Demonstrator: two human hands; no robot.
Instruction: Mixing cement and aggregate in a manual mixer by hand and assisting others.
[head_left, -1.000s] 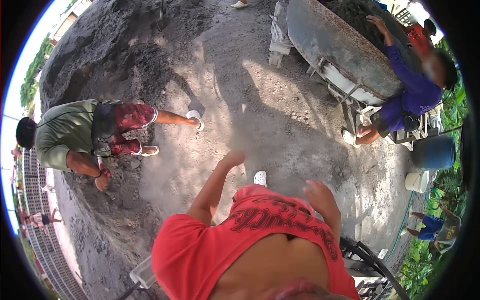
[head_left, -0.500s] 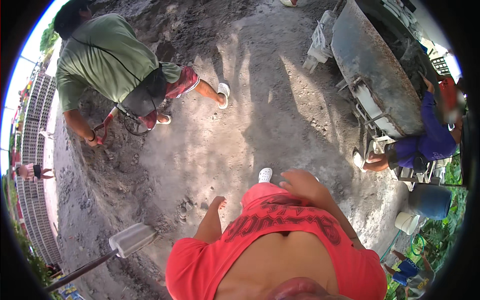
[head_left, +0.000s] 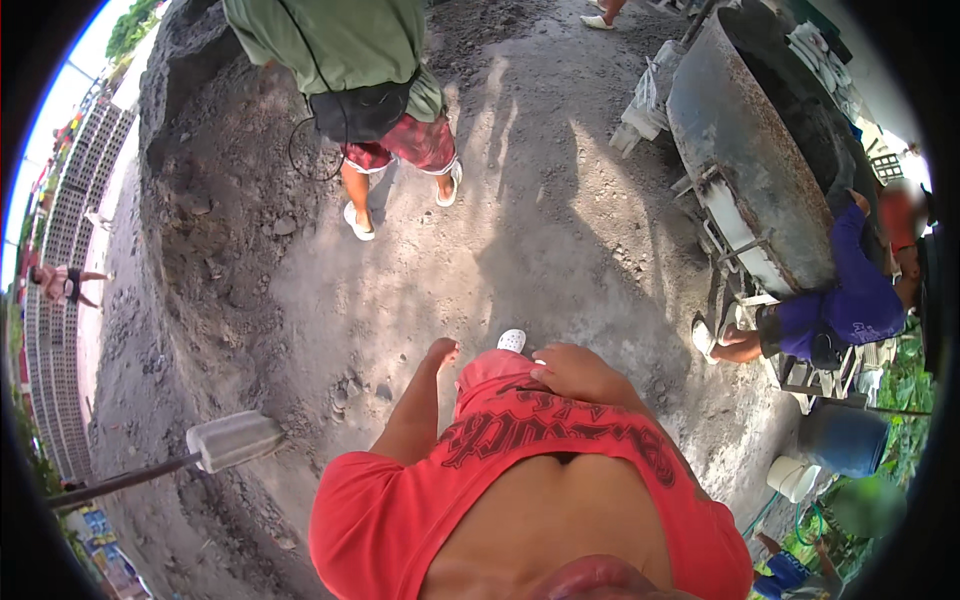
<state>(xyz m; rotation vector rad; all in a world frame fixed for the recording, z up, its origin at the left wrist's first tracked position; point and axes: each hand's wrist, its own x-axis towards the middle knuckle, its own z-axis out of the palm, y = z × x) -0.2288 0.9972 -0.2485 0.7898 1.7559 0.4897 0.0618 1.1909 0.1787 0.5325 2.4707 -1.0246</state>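
In the head view, the person's bare left hand (head_left: 443,352) hung to the left of a white perforated clog (head_left: 511,340); whether it was open or closed could not be told. The bare right hand (head_left: 575,372), fingers bent, was at the lower front of the red cloth shirt with black lettering (head_left: 560,428), worn on the torso; any grip was unclear. Ahead, a green-shirted worker (head_left: 340,40) stood on grey, gravelly ground (head_left: 420,290), left of a rust-edged grey metal trough (head_left: 745,150)

The head-worn fisheye looks down, close over the torso (head_left: 540,520), groundward.
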